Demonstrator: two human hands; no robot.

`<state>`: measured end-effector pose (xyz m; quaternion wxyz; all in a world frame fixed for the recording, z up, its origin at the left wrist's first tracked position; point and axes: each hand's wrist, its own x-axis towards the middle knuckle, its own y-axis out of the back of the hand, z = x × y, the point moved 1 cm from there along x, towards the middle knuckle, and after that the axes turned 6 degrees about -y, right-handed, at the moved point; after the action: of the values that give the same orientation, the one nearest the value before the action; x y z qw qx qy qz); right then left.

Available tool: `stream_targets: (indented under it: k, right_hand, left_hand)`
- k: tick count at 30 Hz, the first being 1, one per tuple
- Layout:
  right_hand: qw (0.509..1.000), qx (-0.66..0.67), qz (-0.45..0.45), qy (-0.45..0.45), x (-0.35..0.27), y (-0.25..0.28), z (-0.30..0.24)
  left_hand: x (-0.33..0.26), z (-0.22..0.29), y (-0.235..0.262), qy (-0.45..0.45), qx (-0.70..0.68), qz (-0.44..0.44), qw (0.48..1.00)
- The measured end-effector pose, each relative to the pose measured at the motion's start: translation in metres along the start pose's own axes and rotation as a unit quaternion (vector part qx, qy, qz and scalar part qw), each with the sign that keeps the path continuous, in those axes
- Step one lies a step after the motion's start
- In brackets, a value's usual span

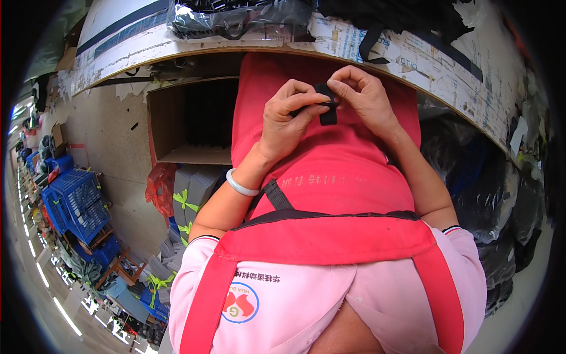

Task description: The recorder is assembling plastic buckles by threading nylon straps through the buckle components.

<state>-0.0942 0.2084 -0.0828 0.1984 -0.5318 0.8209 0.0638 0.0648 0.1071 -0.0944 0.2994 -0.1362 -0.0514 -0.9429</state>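
Over my lap, covered by a red apron (pixel 330 171), both hands are close together on a small black strap piece (pixel 328 112). My left hand (pixel 290 115) pinches it between thumb and fingertips, and part of the black piece shows behind those fingers. Thumb and forefinger of my right hand (pixel 367 97) are pressed together at its upper right end. A short end of the strap hangs down between the hands. Whether a buckle or other fitting sits in it is too small to tell.
Ahead is a worn white table edge (pixel 283 47) with a clear plastic bag of black parts (pixel 236 17) and black fabric (pixel 407 17). An open cardboard box (pixel 194 118) stands at left, near a red plastic bag (pixel 161 187). Blue crates (pixel 76 197) stand farther left; dark bagged goods (pixel 477 177) are at right.
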Motion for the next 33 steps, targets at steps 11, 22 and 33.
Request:
stream_targets:
  k: [11, 22, 33]
  right_hand:
    - [0.986, 0.034, 0.097, 0.131, 0.027, -0.016, -0.044]
    - [0.942, -0.298, -0.141, -0.065, 0.015, -0.014, -0.007]
    - [0.989, 0.049, -0.099, -0.101, 0.012, 0.005, 0.002]
  left_hand:
    - [-0.018, -0.012, 0.0, 0.329, -0.334, 0.09, 0.878]
    - [-0.012, -0.005, 0.0, 0.225, -0.265, 0.011, 0.937]
    - [-0.009, -0.016, -0.004, 0.31, -0.314, 0.093, 0.892]
